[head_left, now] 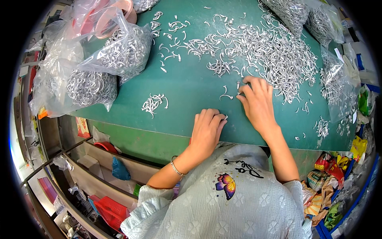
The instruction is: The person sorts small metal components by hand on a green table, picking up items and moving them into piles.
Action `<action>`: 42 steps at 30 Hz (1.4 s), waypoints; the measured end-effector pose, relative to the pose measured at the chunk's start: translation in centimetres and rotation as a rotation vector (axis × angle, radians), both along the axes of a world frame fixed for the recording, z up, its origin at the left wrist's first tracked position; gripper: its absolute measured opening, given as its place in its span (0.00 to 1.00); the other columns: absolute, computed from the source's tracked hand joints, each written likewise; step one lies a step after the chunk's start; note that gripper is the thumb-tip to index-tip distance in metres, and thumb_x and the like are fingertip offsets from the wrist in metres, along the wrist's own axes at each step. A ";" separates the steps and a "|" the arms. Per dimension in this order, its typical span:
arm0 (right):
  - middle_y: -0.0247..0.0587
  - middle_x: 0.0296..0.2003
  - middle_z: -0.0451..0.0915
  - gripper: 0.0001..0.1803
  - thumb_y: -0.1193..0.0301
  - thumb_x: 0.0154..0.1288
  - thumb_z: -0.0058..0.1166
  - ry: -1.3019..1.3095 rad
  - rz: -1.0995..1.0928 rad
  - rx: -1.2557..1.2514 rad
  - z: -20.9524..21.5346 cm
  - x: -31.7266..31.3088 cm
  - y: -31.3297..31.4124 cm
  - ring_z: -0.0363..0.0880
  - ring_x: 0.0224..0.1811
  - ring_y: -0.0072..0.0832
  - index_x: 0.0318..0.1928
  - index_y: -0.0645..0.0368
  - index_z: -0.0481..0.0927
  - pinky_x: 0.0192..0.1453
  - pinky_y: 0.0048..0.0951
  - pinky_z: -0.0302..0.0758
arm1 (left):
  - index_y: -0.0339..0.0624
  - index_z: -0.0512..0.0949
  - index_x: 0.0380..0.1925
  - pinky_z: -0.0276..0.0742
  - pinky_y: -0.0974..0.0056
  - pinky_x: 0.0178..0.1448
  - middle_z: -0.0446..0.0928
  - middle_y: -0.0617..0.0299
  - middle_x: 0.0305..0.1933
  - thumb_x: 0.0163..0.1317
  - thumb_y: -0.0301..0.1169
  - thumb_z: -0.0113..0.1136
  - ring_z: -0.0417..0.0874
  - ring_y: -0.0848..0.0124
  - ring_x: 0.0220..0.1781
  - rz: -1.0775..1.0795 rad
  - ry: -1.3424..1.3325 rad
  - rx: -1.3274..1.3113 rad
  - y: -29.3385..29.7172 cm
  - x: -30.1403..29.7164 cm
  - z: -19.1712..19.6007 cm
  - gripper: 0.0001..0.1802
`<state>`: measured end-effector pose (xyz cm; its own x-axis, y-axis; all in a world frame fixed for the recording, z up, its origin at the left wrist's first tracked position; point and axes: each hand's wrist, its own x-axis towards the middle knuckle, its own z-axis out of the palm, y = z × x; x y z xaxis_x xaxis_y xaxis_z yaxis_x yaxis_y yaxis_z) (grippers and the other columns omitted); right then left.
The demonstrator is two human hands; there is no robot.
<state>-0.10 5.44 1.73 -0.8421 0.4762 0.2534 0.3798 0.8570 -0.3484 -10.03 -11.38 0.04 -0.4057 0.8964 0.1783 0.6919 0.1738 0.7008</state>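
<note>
My left hand (206, 129) is near the table's front edge, fingers curled, with thumb and forefinger pinched on a small silver metal piece (226, 117), mostly hidden by the fingertips. To its right and farther in, my right hand (258, 103) bends its fingers down at the near side of a large heap of curved silver metal pieces (282, 59). A bit of silver shows between its thumb and forefinger. Just left of those fingertips lie a couple of loose curved pieces (227, 95). A small separate pile (154, 104) rests on the green tabletop (179, 87) farther left.
Clear plastic bags full of similar pieces (125, 49) stand at the left, beside a pink basket (129, 10). More filled bags (288, 14) sit at the back right. Below the table's left are wooden shelves (115, 171) and a red basket (111, 211); colourful packets (326, 175) lie at the lower right.
</note>
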 end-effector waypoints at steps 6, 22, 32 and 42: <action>0.39 0.44 0.74 0.09 0.74 0.52 0.64 0.119 0.151 -0.105 -0.4 0.8 -1.7 0.71 0.48 0.39 0.33 0.58 0.78 0.49 0.38 0.66 | 0.38 0.76 0.40 0.65 0.56 0.44 0.73 0.57 0.42 0.57 0.23 0.63 0.73 0.57 0.42 0.157 0.018 0.033 -0.5 -0.3 -0.2 0.11; 0.40 0.33 0.71 0.10 0.73 0.53 0.63 -0.143 0.171 -0.232 0.7 1.5 -2.3 0.70 0.42 0.39 0.34 0.59 0.76 0.45 0.38 0.64 | 0.37 0.75 0.48 0.67 0.57 0.46 0.73 0.54 0.45 0.56 0.23 0.62 0.73 0.56 0.45 0.154 0.103 -0.009 -0.7 -1.2 -0.1 0.18; 0.38 0.37 0.76 0.11 0.74 0.55 0.63 0.271 0.042 -0.083 -0.8 -6.0 1.4 0.71 0.42 0.39 0.39 0.59 0.79 0.47 0.37 0.66 | 0.41 0.75 0.51 0.63 0.57 0.51 0.71 0.54 0.48 0.56 0.29 0.66 0.71 0.57 0.50 0.188 0.116 -0.101 0.3 0.1 0.6 0.22; 0.42 0.30 0.78 0.08 0.81 0.55 0.60 0.212 -0.160 -0.374 0.9 -0.7 2.1 0.74 0.34 0.39 0.37 0.62 0.80 0.43 0.36 0.71 | 0.42 0.78 0.44 0.64 0.57 0.48 0.74 0.56 0.45 0.55 0.18 0.59 0.74 0.58 0.48 0.254 0.132 -0.005 -1.6 -2.3 -0.9 0.15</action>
<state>-0.83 7.58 2.63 -0.6983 0.6878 0.1983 0.3839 0.5937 -0.7073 -12.33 -13.01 -0.85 -0.5908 0.7701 0.2405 0.7109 0.3559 0.6067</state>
